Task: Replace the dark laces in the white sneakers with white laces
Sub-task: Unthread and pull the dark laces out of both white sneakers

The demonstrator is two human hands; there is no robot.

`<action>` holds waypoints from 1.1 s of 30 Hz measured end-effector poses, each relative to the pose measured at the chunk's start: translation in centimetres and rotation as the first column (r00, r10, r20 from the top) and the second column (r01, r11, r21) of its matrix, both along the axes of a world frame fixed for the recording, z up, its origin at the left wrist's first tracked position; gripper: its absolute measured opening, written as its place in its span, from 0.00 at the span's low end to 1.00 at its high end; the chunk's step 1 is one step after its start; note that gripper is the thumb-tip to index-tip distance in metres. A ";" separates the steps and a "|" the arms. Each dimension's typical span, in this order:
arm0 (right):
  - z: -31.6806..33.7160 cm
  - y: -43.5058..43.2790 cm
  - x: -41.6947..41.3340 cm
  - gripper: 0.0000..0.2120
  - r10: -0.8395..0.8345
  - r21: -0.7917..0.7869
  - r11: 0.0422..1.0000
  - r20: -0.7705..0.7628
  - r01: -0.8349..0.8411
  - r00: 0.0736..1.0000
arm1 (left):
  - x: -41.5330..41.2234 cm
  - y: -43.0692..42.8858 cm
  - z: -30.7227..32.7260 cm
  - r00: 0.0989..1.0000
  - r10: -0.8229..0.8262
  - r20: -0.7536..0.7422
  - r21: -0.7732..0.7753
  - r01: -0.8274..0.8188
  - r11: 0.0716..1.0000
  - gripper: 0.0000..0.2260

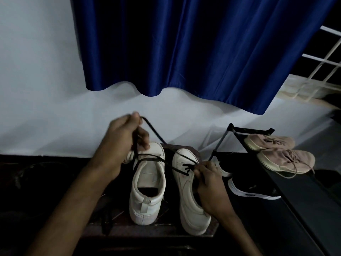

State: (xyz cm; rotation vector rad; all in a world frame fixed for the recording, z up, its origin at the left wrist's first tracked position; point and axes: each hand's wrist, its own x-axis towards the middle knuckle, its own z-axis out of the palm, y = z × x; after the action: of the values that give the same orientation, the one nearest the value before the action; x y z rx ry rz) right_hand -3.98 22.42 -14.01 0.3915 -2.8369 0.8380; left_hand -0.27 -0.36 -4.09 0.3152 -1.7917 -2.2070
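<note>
Two white sneakers stand side by side on a dark low table (129, 231), heels toward me. The left sneaker (147, 183) shows no lace in its eyelets. The right sneaker (188, 191) still has a dark lace (156, 159) threaded near its toe end. My left hand (125, 137) is raised above the left sneaker's toe and pinches that lace, which runs taut across to the right sneaker. My right hand (208, 183) grips the right sneaker at its eyelets. No white laces are visible.
A dark shoe rack (276, 182) stands to the right with a pink pair of shoes (280, 152) on top and a black shoe with white sole (252, 191) below. A blue curtain (184, 52) hangs on the white wall behind. Another dark cord (107, 218) lies on the table at left.
</note>
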 end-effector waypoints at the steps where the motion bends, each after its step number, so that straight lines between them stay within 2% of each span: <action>1: 0.0 0.0 0.0 0.08 -0.006 -0.006 1.000 -0.004 0.006 1.000 | -0.1 -0.3 1.2 0.998 0.024 -0.064 0.070 -0.019 0.997 0.13; 2: 0.0 0.1 0.1 0.07 -0.010 -0.004 1.000 -0.008 0.010 1.000 | -0.2 -0.8 2.1 0.990 0.055 -0.128 0.081 -0.045 0.996 0.12; 4: 0.0 0.0 0.1 0.07 -0.011 0.008 1.000 -0.003 0.011 1.000 | -0.6 -1.6 2.5 0.971 0.081 -0.223 -0.040 -0.093 0.995 0.11; 6: 0.1 0.0 0.2 0.07 -0.016 0.011 1.000 0.005 0.016 1.000 | -1.0 -1.5 1.4 0.975 -0.045 -0.216 -0.268 -0.015 0.963 0.07; 7: 0.2 -0.1 0.2 0.07 -0.021 0.013 1.000 0.006 0.021 1.000 | -1.3 -1.3 0.4 0.972 -0.151 -0.181 -0.405 0.067 0.912 0.06; 8: 0.2 -0.1 0.2 0.07 -0.026 0.012 1.000 0.008 0.026 1.000 | -1.6 -1.2 -0.7 0.967 -0.232 -0.109 -0.570 0.130 0.811 0.07; 10: 0.2 -0.1 0.3 0.07 -0.030 0.008 1.000 0.009 0.030 0.999 | -2.1 -0.8 -2.6 0.966 -0.237 0.104 -0.865 0.206 0.458 0.13; 11: 0.2 -0.1 0.4 0.07 -0.030 0.006 1.000 0.013 0.030 0.999 | -2.0 -0.4 -3.1 0.966 -0.178 0.186 -0.927 0.233 0.293 0.15; 12: 0.3 -0.1 0.4 0.07 -0.030 0.008 1.000 0.020 0.030 0.999 | -2.0 -0.1 -3.4 0.967 -0.118 0.226 -0.949 0.246 0.200 0.16; 13: 0.4 -0.2 0.5 0.07 -0.031 0.016 0.999 0.029 0.030 0.999 | -1.9 0.2 -3.3 0.968 -0.079 0.240 -0.951 0.251 0.180 0.16; 16: 0.7 -0.2 0.6 0.08 -0.036 0.037 0.999 0.043 0.034 0.998 | -2.0 -0.4 -3.9 0.970 -0.036 0.239 -0.945 0.241 0.220 0.13; 21: 0.6 -0.2 0.6 0.08 -0.039 0.031 0.999 0.042 0.037 0.998 | -2.0 -2.1 -5.4 0.971 -0.012 0.239 -0.895 0.225 0.386 0.11; 25: 0.6 -0.2 0.6 0.08 -0.036 0.018 0.999 0.057 0.035 0.998 | -2.0 -2.4 -6.1 0.962 0.081 0.261 -0.923 0.224 0.313 0.09; 27: 0.5 -0.2 0.6 0.08 -0.035 0.018 0.999 0.053 0.034 0.998 | -1.6 -3.0 -6.6 0.934 0.076 0.349 -0.900 0.312 0.304 0.12; 30: 0.5 -0.2 0.5 0.08 -0.027 0.014 1.000 0.052 0.026 0.998 | -0.3 -5.0 -7.8 0.856 0.052 0.515 -0.842 0.494 0.217 0.15; 33: 0.4 -0.2 0.4 0.08 -0.034 0.018 0.999 0.055 0.033 0.998 | 1.3 -6.7 -8.0 0.841 0.168 0.515 -0.857 0.496 0.143 0.11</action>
State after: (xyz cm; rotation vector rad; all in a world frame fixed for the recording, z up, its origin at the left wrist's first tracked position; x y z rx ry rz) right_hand -3.57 22.22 -13.59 0.3272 -2.8952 0.8311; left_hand 1.06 -7.07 -12.06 0.3714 -3.2472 -0.4350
